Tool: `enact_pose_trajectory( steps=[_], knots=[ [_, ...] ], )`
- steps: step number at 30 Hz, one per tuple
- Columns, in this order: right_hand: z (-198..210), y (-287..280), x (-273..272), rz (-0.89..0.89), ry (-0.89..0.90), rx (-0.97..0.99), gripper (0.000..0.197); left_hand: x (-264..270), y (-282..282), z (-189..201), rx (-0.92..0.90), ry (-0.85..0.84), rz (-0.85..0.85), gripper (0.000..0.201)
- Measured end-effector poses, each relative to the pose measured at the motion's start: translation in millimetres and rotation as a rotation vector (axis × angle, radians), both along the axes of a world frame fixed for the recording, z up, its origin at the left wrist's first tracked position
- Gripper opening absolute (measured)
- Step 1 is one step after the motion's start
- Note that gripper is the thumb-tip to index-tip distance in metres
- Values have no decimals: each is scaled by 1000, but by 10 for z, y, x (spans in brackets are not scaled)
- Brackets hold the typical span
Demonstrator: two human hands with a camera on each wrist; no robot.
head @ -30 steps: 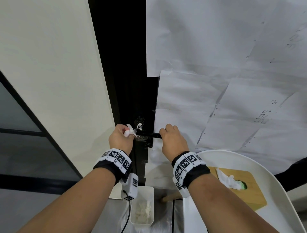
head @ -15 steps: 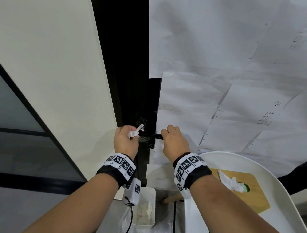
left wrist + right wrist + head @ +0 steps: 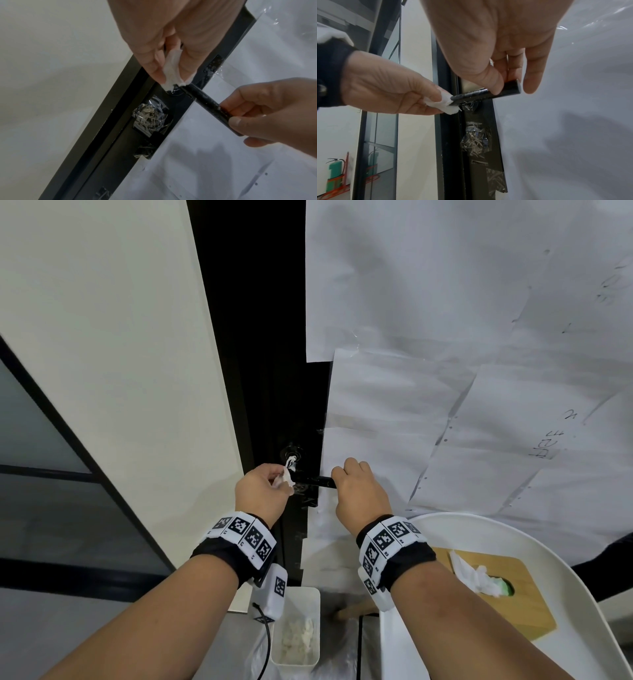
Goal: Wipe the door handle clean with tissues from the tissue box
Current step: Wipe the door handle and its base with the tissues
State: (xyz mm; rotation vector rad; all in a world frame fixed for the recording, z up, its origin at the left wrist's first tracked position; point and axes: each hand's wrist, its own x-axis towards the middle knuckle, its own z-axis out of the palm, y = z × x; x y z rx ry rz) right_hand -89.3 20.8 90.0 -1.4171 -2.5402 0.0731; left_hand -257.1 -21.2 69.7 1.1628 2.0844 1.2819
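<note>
Left hand [image 3: 262, 491] pinches a wadded white tissue [image 3: 286, 475] between thumb and fingers, pressing it against the inner end of the black door handle [image 3: 313, 481], right where the lever meets the round base on the dark door frame [image 3: 260, 337]. In the left wrist view the tissue [image 3: 172, 70] sits between the fingertips and touches the lever's root [image 3: 202, 100]. Right hand [image 3: 359, 491] grasps the outer end of the handle, thumb on one side and fingers curled on the other; right wrist view shows the thumb clamped on the lever [image 3: 488, 93] near its free tip, with the left hand [image 3: 388, 90] and tissue [image 3: 444, 104] at the other end. Handle is roughly horizontal. Crumpled clear tape [image 3: 476, 140] on the frame below the handle. Door panel is covered with white paper sheets [image 3: 445, 371]. Wooden tissue box [image 3: 507, 594], a tissue sticking out of its slot, lies on a white tray [image 3: 428, 645] lower right. Small white bin [image 3: 298, 628] with used tissues sits on the floor below the hands.
</note>
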Motion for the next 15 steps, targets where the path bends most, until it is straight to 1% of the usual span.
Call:
enact_pose_trajectory(
  steps=[1, 4, 6, 8, 10, 11, 13, 15],
  knots=[
    [1, 3, -2, 0, 0, -1, 33, -7, -2, 1, -14, 1, 8, 21],
    [1, 8, -9, 0, -4, -6, 32, -29, -3, 51, 19, 36, 66, 6],
    [1, 6, -8, -1, -3, -9, 32, -40, 18, 102, 79, 49, 121, 8],
    [3, 1, -8, -3, -3, -11, 32, -41, 53, 134, 101, 33, 144, 15],
    [7, -3, -5, -4, 1, -10, 32, -6, 91, 157, 76, 0, 103, 20],
    [8, -4, -3, -3, 2, -10, 32, 20, 102, 164, 48, 21, 65, 19],
    [8, -5, 1, 0, 1, -9, 33, 55, 102, 166, -11, 115, 8, 22],
    [6, -3, 3, -1, 0, -9, 33, 29, 95, 148, -26, 143, -4, 23]
  ],
)
